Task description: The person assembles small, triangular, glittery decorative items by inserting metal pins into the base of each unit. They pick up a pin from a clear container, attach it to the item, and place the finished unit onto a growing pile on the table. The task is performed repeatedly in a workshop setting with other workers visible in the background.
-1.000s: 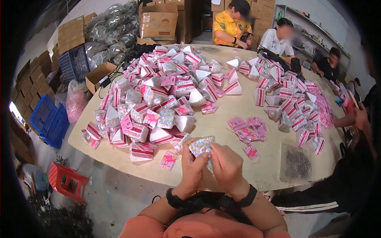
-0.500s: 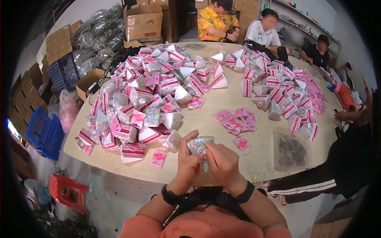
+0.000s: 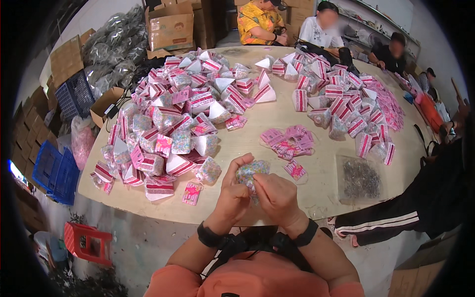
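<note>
Close to the table's front edge, a cake-slice-shaped piece [image 3: 252,172] with a pale, many-coloured speckled side is held between my hands. My left hand [image 3: 233,194] is closed on its left side, thumb along the edge. My right hand [image 3: 278,199] pinches its lower right part; anything small between those fingertips is hidden. Left of my hands lies a large heap of similar slices [image 3: 168,126] with white and dark pink layers. One pink printed tag [image 3: 192,193] lies by the heap. Ahead and to the right sit a small pile of looped pink tags [image 3: 289,141] and a single tag [image 3: 295,170].
A clear tray [image 3: 360,179] of small dark metal pieces stands at the right front. Another heap of slices [image 3: 341,101] and many pink tags [image 3: 388,106] lie farther right. Several people sit around the table [image 3: 247,133]. Blue crates [image 3: 55,171] and a red stool [image 3: 89,242] stand at left.
The whole view has shifted slightly. Both my hands keep their hold on the speckled slice, which has turned a little, and my right fingers have moved slightly on it.
</note>
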`<state>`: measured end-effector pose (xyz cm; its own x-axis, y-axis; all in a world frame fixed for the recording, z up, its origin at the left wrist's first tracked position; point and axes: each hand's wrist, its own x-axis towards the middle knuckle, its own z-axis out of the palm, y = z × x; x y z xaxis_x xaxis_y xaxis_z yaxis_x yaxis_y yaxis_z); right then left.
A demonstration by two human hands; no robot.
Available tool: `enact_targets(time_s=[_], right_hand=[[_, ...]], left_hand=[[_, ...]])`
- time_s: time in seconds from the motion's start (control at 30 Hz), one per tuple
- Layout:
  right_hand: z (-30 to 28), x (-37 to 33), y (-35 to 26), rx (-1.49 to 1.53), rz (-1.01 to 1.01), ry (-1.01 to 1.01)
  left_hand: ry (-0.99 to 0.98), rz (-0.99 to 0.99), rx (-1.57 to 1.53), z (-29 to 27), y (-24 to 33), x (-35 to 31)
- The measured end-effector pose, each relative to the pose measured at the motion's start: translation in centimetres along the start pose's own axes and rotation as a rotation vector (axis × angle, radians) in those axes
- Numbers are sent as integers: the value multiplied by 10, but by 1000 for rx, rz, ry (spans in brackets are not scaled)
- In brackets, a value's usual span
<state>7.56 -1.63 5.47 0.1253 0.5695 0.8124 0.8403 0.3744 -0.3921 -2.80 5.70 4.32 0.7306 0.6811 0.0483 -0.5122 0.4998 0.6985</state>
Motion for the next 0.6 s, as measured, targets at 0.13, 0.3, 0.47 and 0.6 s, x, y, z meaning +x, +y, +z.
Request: enact_targets(time_s=[0.13, 0.3, 0.47, 0.6], right_hand=[[-12, 15, -5, -49, 64, 3], [-12, 16, 7, 136, 197, 77], [-13, 14, 11, 161, 246, 90], [-12, 12, 13, 167, 280, 83]], left_hand=[[38, -57, 14, 4, -8, -3], [-39, -79, -88, 8, -11, -6], [-76, -76, -174, 13, -10, -9], [-21, -34, -24, 11, -19, -8]])
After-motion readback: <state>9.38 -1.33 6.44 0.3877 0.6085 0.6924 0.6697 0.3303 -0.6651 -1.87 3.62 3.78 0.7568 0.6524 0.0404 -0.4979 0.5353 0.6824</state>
